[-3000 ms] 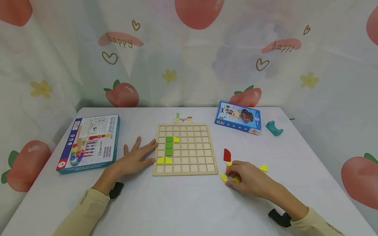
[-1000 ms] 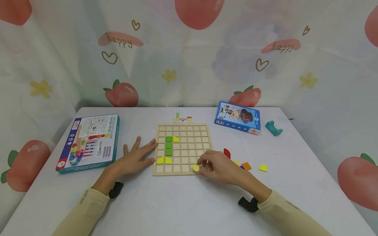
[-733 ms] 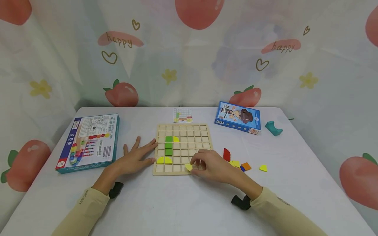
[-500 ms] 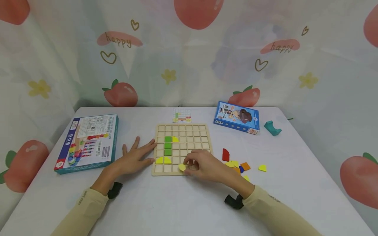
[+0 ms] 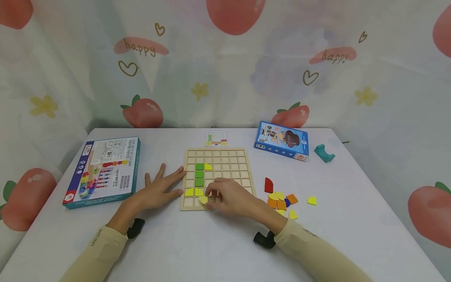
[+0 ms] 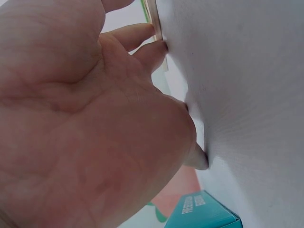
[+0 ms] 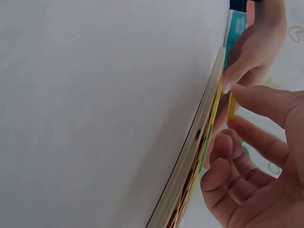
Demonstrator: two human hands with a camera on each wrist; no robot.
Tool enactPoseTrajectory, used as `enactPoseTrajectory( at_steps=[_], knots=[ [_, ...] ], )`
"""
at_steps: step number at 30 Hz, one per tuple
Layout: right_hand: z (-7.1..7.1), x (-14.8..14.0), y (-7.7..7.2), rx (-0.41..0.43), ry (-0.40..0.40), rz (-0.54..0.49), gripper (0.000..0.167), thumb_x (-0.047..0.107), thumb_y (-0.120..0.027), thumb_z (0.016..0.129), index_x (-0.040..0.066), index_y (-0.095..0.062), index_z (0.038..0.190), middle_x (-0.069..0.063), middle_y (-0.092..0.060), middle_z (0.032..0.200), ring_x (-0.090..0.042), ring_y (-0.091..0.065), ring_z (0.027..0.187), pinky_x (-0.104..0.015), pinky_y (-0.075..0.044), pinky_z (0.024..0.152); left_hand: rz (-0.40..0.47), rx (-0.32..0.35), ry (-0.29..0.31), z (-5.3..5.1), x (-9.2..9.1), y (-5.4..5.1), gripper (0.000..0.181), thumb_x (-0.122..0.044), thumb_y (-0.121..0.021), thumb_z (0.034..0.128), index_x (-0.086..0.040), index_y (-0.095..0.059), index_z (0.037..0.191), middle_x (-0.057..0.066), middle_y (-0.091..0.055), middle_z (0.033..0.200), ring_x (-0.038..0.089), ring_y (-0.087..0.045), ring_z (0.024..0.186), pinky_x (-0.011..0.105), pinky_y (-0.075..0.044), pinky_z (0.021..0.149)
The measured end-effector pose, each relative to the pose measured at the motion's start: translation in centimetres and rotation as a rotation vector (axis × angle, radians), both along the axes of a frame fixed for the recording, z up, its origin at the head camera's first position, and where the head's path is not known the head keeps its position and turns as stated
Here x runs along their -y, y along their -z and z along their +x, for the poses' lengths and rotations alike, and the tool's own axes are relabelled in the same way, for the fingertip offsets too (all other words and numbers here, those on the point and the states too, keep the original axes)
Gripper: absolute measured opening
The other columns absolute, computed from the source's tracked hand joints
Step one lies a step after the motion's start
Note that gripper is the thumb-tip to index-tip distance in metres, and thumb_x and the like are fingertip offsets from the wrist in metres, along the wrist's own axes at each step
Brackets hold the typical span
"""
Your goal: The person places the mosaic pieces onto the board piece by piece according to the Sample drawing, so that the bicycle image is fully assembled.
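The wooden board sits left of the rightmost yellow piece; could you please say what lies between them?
In the head view, yellow pieces, orange pieces, a blue piece and a red piece lie between them.

Pale fabric point(image 5: 225, 66) wraps the back and both sides, red peaches point(image 5: 142, 113) here, yellow flowers point(image 5: 199, 91) there, outlined hearts point(image 5: 310, 77), "happy" point(image 5: 141, 47) written twice, and below, the white tabletop point(image 5: 197, 246) spreads wide under soft, muted light!
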State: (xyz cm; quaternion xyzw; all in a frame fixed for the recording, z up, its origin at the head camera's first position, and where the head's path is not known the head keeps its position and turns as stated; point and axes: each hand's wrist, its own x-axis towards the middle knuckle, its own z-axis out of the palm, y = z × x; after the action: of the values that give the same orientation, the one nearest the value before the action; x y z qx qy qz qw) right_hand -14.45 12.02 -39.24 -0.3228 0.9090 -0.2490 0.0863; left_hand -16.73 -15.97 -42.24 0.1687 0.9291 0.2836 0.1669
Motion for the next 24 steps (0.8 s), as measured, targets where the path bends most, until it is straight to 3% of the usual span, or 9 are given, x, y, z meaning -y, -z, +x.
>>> enactPoseTrajectory(
  at_steps=[24],
  knots=[
    [-0.3,3.8,0.7,-0.046,-0.046,0.051,0.021,0.03,-0.083,0.093,0.015,-0.078,0.108,0.002,-0.067,0.094,-0.007,-0.054,0.081,-0.019,-0.046,0.071,-0.006,-0.017,0.011,-0.1,0.1,0.1,0.071,-0.044,-0.062,0.1049,-0.028,-0.033,0.168,0.003,-0.021,0.179,0.053,0.014,0.163,0.086,0.02,0.114]
  ],
)
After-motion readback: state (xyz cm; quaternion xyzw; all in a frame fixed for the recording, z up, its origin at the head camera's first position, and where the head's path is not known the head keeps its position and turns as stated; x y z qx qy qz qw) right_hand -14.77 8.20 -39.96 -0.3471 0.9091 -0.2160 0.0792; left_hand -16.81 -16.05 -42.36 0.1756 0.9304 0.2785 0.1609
